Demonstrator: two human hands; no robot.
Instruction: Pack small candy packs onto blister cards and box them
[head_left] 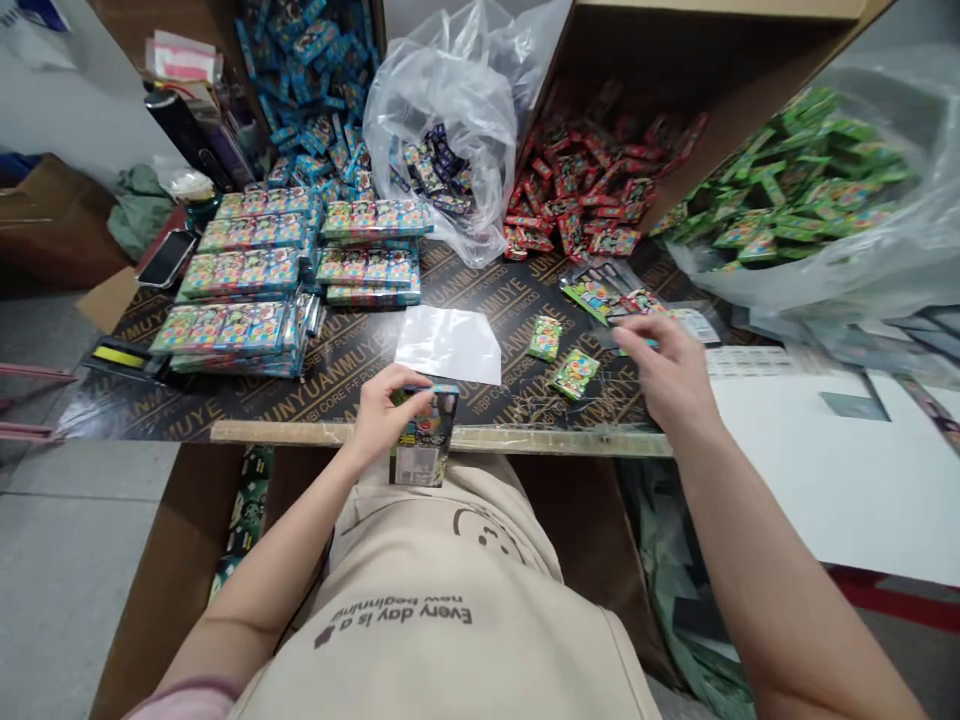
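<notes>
My left hand (386, 410) is closed, thumb and fingers pinching the top of a small dark printed packet (421, 440) upright at the table's front edge. A pale label shows on its lower part, and a blue edge at its top. My right hand (667, 365) hovers over the right of the table, fingertips drawn together by some clear plastic-wrapped packets (600, 290). Whatever lies between those fingertips is too small to make out. Left of that hand are two small green packets, one nearer (576, 374) and one farther (545, 338). A white paper sheet (448, 343) lies between my hands.
Stacks of wrapped multi-packs (240, 270) stand at the left, beside a phone (166, 258). Behind are heaps of blue packets (315, 60), red packets (585, 180) and green packets (810, 190), plus a clear bag (480, 110) of dark ones. A wooden strip (525, 438) edges the table.
</notes>
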